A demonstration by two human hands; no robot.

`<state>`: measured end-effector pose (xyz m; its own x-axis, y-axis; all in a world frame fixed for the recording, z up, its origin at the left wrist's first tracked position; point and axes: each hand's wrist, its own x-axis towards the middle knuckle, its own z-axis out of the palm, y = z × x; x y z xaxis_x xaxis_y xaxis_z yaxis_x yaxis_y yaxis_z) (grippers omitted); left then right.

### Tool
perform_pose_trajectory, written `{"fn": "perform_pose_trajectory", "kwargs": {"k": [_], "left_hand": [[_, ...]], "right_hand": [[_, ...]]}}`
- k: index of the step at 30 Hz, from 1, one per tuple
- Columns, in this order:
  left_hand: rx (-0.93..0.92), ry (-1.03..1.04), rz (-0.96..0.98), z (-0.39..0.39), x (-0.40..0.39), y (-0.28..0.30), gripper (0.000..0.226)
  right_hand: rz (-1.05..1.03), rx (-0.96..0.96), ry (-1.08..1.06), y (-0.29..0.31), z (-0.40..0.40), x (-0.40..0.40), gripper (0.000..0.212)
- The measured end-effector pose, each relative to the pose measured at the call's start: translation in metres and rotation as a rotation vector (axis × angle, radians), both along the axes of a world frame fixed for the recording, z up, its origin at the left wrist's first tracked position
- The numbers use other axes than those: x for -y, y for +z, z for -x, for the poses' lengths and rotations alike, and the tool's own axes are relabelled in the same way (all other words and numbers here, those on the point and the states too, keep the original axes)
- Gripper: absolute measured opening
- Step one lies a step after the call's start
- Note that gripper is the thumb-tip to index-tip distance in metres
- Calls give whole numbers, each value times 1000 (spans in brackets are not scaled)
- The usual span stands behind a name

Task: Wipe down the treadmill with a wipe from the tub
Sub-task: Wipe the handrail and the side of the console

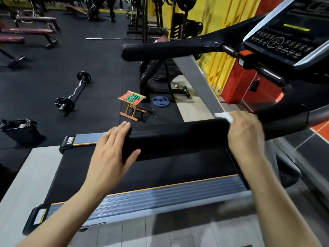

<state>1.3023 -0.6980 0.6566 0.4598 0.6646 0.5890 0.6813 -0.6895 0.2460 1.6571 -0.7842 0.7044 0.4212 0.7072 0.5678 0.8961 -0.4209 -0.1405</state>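
Treadmill (160, 191) under both my hands, seen from its side: black belt, grey ribbed side rails with orange edging, console (284, 41) at upper right. Near handrail (178, 138), black and padded, runs across the middle between my hands. Left hand (114, 150): fingers straight and together, laid flat over the free end of the handrail, thumb spread along its near face, holding nothing. Right hand (245, 134): fingers curled over the handrail near the grey upright, pinching a white wipe (224, 116) against the rail's top; the wipe shows just past my fingertips, well apart from my left hand. Floor beyond: curl barbell (73, 93), folding wooden stool (132, 104), blue weight plate (161, 101), black lined bin (21, 131).
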Motion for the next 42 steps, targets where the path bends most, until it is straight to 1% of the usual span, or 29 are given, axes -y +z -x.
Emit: {"fn": "perform_pose_trajectory", "kwargs": {"k": [3, 5, 7, 9, 11, 12, 13, 15, 16, 17, 19, 22, 24, 27, 29, 32, 33, 35, 36, 38, 39, 42], "left_hand": [[129, -29, 85, 5, 1, -1, 71], [245, -12, 234, 10, 3, -2, 79], [341, -5, 375, 15, 2, -5, 85], [383, 7, 466, 20, 0, -6, 84], [381, 6, 493, 27, -2, -4, 78], [378, -10, 517, 31, -3, -3, 77], [372, -33, 541, 35, -5, -1, 77], [351, -76, 567, 43, -7, 0, 78], [338, -88, 586, 47, -8, -2, 79], [331, -96, 609, 49, -10, -4, 80], [361, -98, 661, 53, -11, -8, 81], [394, -106, 725, 60, -9, -11, 76], [375, -142, 744, 64, -6, -11, 73], [353, -169, 743, 68, -7, -9, 69], [363, -170, 756, 68, -8, -8, 67], [391, -157, 777, 67, -6, -4, 66], [397, -152, 780, 67, -4, -3, 66], [403, -158, 786, 67, -2, -2, 65], [401, -162, 786, 67, -2, -2, 65], [398, -174, 786, 67, -3, -1, 66], [401, -178, 787, 67, -4, -1, 66], [406, -174, 792, 69, -9, -3, 58]], "right_hand": [[-68, -84, 272, -12, 79, -18, 43], [-102, -124, 487, -19, 143, -26, 38], [-134, -183, 610, -22, 196, -32, 38], [-131, -175, 711, -17, 216, -30, 41], [-74, -110, 814, -8, 195, -24, 45], [-65, -83, 782, -6, 176, -19, 46], [-107, -65, 669, -8, 155, -14, 47], [-241, -37, 377, -17, 126, -4, 41], [-278, -27, 295, -24, 126, -2, 37], [-305, -25, 291, -32, 136, -5, 37], [-329, -43, 425, -42, 174, -16, 41], [-351, -115, 593, -44, 225, -38, 33], [-286, -175, 708, -39, 246, -45, 33], [-123, -79, 897, -24, 257, -46, 33], [-88, -25, 899, -15, 247, -46, 33], [-126, -62, 726, -10, 228, -44, 42], [-132, -59, 665, -9, 227, -43, 42], [-133, -40, 583, -9, 229, -42, 32], [-136, -51, 578, -10, 232, -41, 27], [-148, -63, 640, -12, 239, -42, 25], [-143, -28, 705, -15, 242, -47, 23], [-39, 130, 876, -36, 267, -66, 21]]}}
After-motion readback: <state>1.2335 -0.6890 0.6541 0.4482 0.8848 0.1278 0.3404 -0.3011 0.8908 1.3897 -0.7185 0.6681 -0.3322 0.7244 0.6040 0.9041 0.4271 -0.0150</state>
